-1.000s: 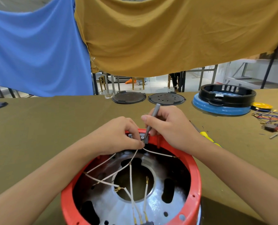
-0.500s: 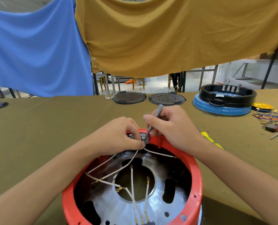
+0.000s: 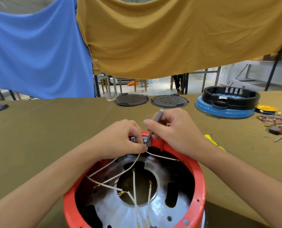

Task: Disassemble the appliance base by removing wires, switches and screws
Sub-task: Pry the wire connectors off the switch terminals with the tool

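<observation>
A red appliance base [image 3: 198, 176] lies open side up in front of me, showing a silver metal plate [image 3: 117, 211] and several loose white wires [image 3: 133, 180] with brass lugs. At its far rim sits a grey switch block [image 3: 134, 139]. My left hand [image 3: 120, 139] pinches wires right at that block. My right hand [image 3: 171, 129] grips a thin grey screwdriver [image 3: 155, 122], its tip down on the block's right end.
A yellow-handled screwdriver [image 3: 214, 142] lies right of the base. Two dark round plates [image 3: 131, 100] sit at the table's far edge; a blue and black base [image 3: 226, 102] stands far right, with loose wires and small parts [image 3: 275, 122] beside it.
My right hand has tilted the grey screwdriver slightly and shifted a little on the switch block. The left hand keeps its pinch on the wires.
</observation>
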`<state>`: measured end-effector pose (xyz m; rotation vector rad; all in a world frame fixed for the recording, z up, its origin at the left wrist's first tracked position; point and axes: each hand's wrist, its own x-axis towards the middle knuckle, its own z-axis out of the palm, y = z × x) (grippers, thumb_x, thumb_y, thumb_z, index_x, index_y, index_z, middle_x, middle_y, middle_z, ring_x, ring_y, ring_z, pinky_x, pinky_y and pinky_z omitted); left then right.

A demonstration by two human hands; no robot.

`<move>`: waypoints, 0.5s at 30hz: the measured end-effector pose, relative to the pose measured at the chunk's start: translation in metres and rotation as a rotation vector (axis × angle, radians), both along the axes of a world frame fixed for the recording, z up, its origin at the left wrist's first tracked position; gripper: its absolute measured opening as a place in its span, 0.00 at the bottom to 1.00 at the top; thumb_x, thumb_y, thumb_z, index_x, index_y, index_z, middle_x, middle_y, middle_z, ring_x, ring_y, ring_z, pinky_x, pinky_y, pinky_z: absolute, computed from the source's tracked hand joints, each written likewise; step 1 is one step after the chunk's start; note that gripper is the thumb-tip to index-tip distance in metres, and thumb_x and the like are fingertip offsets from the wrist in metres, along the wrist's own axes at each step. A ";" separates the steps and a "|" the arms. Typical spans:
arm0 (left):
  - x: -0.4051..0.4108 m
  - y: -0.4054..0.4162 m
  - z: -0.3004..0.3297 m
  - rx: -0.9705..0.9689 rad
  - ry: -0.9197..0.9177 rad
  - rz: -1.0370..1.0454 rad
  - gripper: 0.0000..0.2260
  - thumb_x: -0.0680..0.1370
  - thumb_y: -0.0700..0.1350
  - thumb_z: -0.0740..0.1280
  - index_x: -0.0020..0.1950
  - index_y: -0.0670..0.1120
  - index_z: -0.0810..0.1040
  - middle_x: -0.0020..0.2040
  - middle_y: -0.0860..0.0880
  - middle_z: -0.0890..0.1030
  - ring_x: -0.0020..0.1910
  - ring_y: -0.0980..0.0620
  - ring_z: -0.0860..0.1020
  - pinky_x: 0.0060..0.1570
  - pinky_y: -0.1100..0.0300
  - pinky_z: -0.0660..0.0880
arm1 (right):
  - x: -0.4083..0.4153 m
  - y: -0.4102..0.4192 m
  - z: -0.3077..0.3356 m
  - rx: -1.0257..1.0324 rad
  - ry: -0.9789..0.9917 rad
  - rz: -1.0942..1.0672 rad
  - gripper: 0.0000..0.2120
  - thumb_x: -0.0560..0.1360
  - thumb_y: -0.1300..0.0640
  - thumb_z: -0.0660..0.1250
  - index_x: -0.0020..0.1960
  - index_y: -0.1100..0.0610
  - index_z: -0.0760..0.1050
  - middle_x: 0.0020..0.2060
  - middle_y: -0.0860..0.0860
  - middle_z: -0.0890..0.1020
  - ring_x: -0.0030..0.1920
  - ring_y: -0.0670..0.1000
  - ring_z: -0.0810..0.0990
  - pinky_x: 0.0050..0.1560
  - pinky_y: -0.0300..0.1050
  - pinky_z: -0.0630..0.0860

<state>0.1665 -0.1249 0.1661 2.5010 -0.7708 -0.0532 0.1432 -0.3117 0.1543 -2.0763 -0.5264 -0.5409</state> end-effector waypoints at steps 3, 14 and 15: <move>0.000 0.000 0.000 0.006 -0.013 -0.010 0.07 0.72 0.52 0.75 0.35 0.53 0.84 0.50 0.62 0.78 0.50 0.62 0.77 0.59 0.50 0.73 | -0.002 -0.001 0.003 -0.082 -0.030 0.014 0.14 0.78 0.51 0.70 0.36 0.56 0.81 0.29 0.51 0.82 0.32 0.52 0.80 0.38 0.51 0.76; 0.002 0.004 0.001 0.046 -0.007 -0.048 0.07 0.71 0.56 0.76 0.38 0.55 0.86 0.52 0.63 0.76 0.52 0.64 0.76 0.60 0.51 0.74 | 0.004 -0.002 -0.002 0.099 0.106 0.032 0.12 0.78 0.54 0.70 0.38 0.57 0.81 0.28 0.50 0.83 0.32 0.48 0.83 0.42 0.47 0.80; 0.002 0.003 0.001 0.048 -0.009 -0.050 0.07 0.71 0.56 0.76 0.38 0.55 0.86 0.53 0.64 0.76 0.52 0.64 0.76 0.60 0.52 0.74 | 0.004 -0.002 -0.002 0.099 0.098 0.030 0.11 0.78 0.53 0.70 0.38 0.57 0.81 0.29 0.50 0.83 0.32 0.48 0.83 0.42 0.47 0.81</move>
